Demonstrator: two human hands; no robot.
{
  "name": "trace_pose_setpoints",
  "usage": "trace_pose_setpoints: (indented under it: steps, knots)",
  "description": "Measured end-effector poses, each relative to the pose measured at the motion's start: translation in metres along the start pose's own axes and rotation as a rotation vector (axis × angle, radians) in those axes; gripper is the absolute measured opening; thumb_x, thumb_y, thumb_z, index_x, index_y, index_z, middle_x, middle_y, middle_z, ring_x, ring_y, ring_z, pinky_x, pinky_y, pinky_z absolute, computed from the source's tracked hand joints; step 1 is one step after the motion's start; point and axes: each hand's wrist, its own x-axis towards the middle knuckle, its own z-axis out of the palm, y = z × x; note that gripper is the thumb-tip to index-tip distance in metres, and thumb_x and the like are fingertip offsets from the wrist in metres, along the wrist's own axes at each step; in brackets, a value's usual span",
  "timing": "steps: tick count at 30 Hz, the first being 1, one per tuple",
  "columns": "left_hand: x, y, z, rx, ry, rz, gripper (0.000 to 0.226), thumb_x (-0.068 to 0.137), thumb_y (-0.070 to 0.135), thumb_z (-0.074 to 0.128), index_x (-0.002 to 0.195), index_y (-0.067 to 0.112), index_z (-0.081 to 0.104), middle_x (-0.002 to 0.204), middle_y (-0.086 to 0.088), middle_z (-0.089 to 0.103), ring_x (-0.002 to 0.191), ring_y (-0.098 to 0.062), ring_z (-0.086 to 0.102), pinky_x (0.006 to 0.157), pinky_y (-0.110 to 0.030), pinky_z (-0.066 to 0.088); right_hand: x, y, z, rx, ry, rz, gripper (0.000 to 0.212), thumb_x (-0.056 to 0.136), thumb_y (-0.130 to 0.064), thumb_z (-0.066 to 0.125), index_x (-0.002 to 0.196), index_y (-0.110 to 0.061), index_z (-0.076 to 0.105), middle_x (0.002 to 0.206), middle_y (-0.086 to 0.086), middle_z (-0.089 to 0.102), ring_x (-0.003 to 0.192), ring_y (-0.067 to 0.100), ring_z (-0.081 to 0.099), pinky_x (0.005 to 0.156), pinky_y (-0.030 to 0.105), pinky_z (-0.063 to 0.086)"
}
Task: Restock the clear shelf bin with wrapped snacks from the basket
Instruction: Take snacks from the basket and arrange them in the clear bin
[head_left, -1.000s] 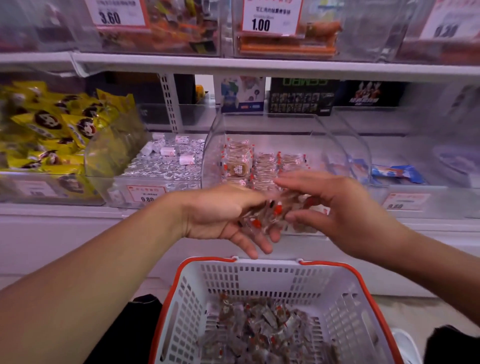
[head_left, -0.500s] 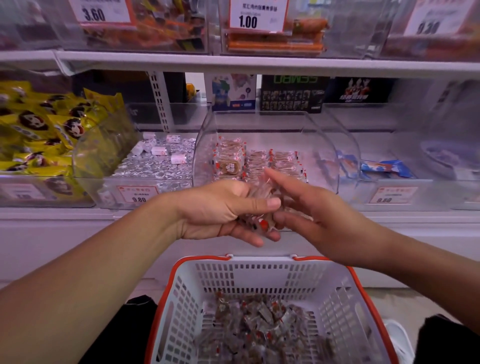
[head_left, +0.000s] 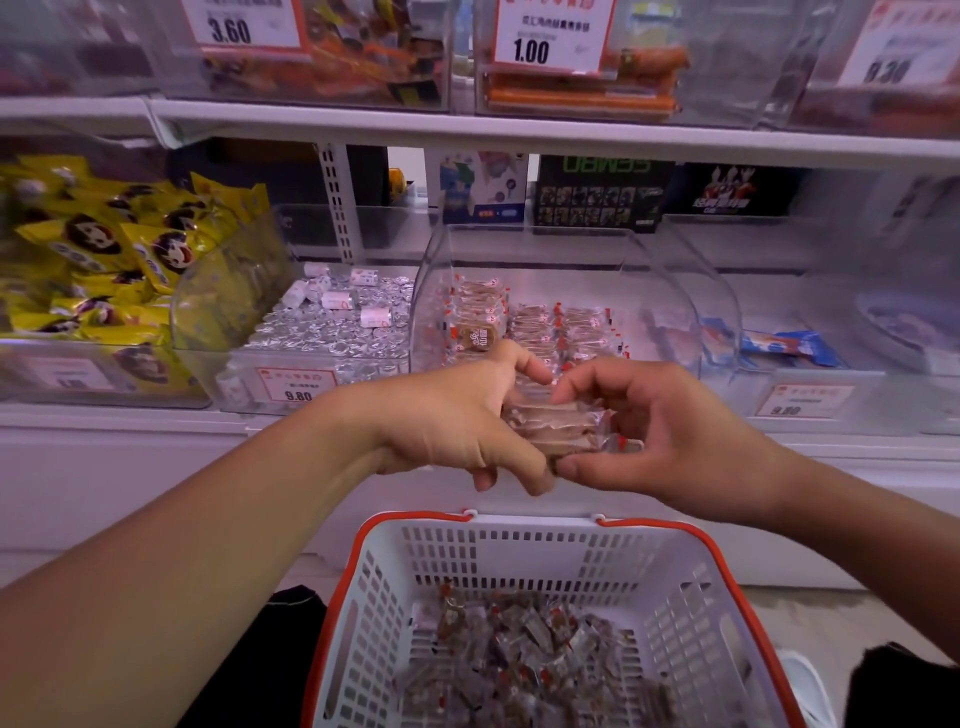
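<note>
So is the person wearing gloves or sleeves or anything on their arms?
No. The left hand and right hand are bare, with no gloves, rings or watch to see. Both forearms are bare too; no sleeve shows in view.

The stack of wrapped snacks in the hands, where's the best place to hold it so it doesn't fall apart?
Hold the stack of wrapped snacks by its two short ends, squeezing inward from left and right. The bars lie flat, piled lengthwise between the left hand and right hand, so an end-on grip with fingers under the bottom bar keeps the slippery wrappers aligned on the way to the clear bin.
</note>
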Motion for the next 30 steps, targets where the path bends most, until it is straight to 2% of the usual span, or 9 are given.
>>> trace_pose_setpoints:
  steps: [3,7,10,13,15,19,22,25,30]
  knots:
    - [-0.005,0.006,-0.033,-0.080,0.169,0.061,0.067,0.065,0.044,0.085,0.117,0.018,0.052,0.098,-0.001,0.076,0.078,-0.020,0.074,0.048,-0.027,0.052,0.020,-0.007,-0.014,0.092,0.085,0.049,0.037,0.064,-0.019,0.087,0.095,-0.016,0.068,0.087,0.004,0.075,0.073,0.013,0.068,0.068,0.023,0.057]
    - [-0.007,-0.012,-0.084,0.374,0.870,0.104,0.041,0.078,0.063,0.067,0.083,0.022,0.067,0.076,0.004,0.072,0.063,-0.012,0.068,0.053,-0.027,0.050,0.077,0.005,-0.039,-0.011,0.174,0.219,0.033,0.067,-0.018,0.086,0.095,-0.010,0.070,0.076,0.002,0.075,0.065,0.009,0.068,0.059,0.020,0.056]
    - [0.004,-0.034,-0.090,0.596,0.690,-0.041,0.045,0.083,0.062,0.063,0.073,0.019,0.072,0.064,0.001,0.072,0.052,-0.011,0.068,0.053,-0.024,0.052,0.119,0.023,-0.027,-0.171,0.130,0.298,0.029,0.072,-0.013,0.086,0.095,-0.005,0.070,0.073,0.004,0.070,0.062,0.011,0.062,0.058,0.024,0.049]
    - [0.016,-0.044,-0.090,0.728,0.584,-0.056,0.033,0.090,0.032,0.063,0.065,0.011,0.071,0.060,-0.003,0.072,0.049,-0.012,0.068,0.055,-0.033,0.059,0.154,0.037,-0.002,-0.219,0.086,0.283,0.037,0.071,-0.014,0.088,0.100,-0.004,0.068,0.075,0.002,0.064,0.057,0.004,0.057,0.052,0.020,0.050]
    - [0.019,-0.047,-0.091,0.698,0.543,-0.039,0.033,0.092,0.024,0.058,0.064,0.009,0.069,0.062,-0.006,0.072,0.051,-0.016,0.070,0.055,-0.040,0.061,0.172,0.044,0.011,-0.350,0.047,0.203,0.040,0.072,-0.017,0.087,0.107,-0.008,0.070,0.087,0.002,0.067,0.072,0.008,0.061,0.069,0.028,0.056]
    - [0.021,-0.051,-0.093,0.685,0.510,-0.018,0.035,0.094,0.023,0.057,0.064,0.009,0.069,0.061,-0.005,0.072,0.051,-0.017,0.071,0.048,-0.034,0.059,0.186,0.055,0.022,-0.944,-0.071,-0.064,0.036,0.082,-0.032,0.076,0.113,-0.015,0.069,0.118,0.006,0.064,0.107,0.024,0.057,0.093,0.039,0.046]
    - [0.023,-0.049,-0.094,0.670,0.496,-0.021,0.034,0.094,0.023,0.057,0.068,0.006,0.072,0.061,-0.005,0.072,0.051,-0.018,0.071,0.045,-0.031,0.058,0.187,0.060,0.015,-1.198,-0.179,-0.079,0.060,0.092,-0.045,0.060,0.147,-0.029,0.042,0.161,0.003,0.025,0.144,0.028,0.024,0.115,0.047,0.029]
    - [0.023,-0.049,-0.094,0.653,0.500,-0.021,0.035,0.094,0.023,0.058,0.067,0.006,0.071,0.060,-0.005,0.072,0.050,-0.018,0.070,0.042,-0.027,0.055,0.187,0.061,0.011,-1.135,-0.418,-0.011,0.074,0.101,-0.040,0.046,0.158,-0.016,0.006,0.166,0.006,0.002,0.152,0.021,0.001,0.123,0.035,0.009]
    - [0.022,-0.050,-0.093,0.634,0.502,-0.014,0.038,0.096,0.027,0.059,0.065,0.008,0.069,0.060,-0.005,0.072,0.053,-0.018,0.071,0.047,-0.030,0.058,0.196,0.059,0.012,-1.167,-0.569,0.078,0.077,0.103,-0.045,0.037,0.157,-0.013,-0.009,0.165,0.007,-0.008,0.152,0.018,-0.004,0.124,0.034,0.006]
